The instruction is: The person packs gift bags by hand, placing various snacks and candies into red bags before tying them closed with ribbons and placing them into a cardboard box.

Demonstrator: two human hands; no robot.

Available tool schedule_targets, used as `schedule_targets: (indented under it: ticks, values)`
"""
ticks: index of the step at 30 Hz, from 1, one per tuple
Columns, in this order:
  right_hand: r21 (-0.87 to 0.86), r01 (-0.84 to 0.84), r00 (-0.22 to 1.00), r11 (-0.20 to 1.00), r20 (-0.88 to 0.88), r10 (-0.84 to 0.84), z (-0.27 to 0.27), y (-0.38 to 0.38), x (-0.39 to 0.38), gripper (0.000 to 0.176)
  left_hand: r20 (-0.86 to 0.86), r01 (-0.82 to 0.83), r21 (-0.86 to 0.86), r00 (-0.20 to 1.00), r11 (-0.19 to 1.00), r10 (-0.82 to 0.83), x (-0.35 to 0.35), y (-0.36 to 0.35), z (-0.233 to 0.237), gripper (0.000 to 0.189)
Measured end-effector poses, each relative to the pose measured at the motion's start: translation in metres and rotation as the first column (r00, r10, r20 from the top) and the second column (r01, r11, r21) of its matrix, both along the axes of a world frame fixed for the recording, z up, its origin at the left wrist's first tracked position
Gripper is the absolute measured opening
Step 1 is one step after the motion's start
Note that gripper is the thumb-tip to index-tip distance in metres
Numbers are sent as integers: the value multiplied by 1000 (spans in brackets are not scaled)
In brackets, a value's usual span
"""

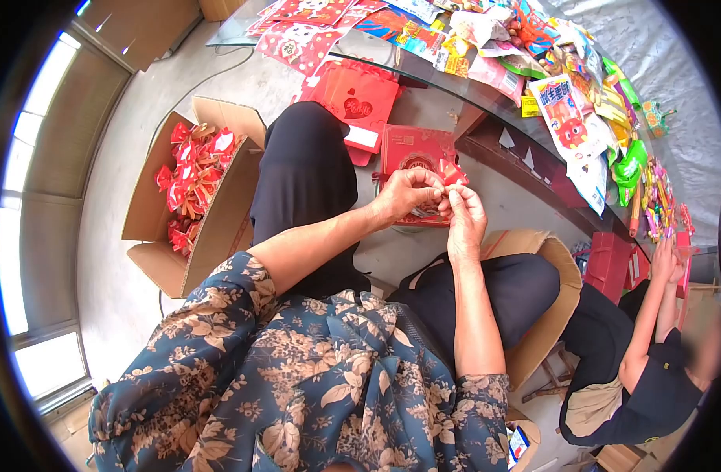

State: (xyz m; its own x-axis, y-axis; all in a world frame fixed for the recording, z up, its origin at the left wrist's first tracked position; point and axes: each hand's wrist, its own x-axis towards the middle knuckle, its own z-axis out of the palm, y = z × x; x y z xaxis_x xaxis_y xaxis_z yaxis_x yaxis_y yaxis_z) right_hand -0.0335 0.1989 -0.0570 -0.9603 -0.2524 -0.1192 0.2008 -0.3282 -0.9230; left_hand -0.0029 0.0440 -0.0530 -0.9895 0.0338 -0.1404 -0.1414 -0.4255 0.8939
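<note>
In front of me, my left hand (408,195) and my right hand (464,214) meet with fingertips pinched together. A small shiny red ribbon bow (452,173) shows just beyond the fingertips, and both hands seem closed on its lower end. Exactly what each finger grips is too small to make out. Below and behind the hands is a red gift box (412,140) with printed patterns, partly covered by them. To its upper left lies another red box (359,98) with a heart on it.
An open cardboard carton (211,228) at left holds several red ribbon bows (191,169). Packaged snacks (565,110) crowd the glass table (431,75). Another carton (561,291) stands by my right knee. At right sits a co-worker (651,377) with hands at a red box.
</note>
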Motion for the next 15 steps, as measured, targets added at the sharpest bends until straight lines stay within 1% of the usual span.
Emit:
schedule_targets:
  ticks: [1,5,8,11,13,15]
  values:
    - [9,11,1000,1000,-4,-11,-2,-1,-1,12,-2,6,22,1000,1000,-6,-1,1,-2,14]
    - [42,68,998,997,-15,-68,-12,-4,-4,16,42,-16,-19,999,1000,17,-2,3,-5,12]
    - [63,45,999,997,-3,-45,-18,-2,-6,20,66,-20,7,998,1000,19,-6,4,-13,11]
    - [129,52,999,990,7,-53,-16,-5,-3,23,89,-47,56,995,997,42,-7,8,-15,10]
    - [119,39,999,992,-12,-38,-16,-7,-1,25,111,-63,88,992,994,53,-7,9,-12,10]
    - [106,23,1000,994,-16,-21,-15,-8,0,26,86,-57,90,995,994,49,-6,10,-13,10]
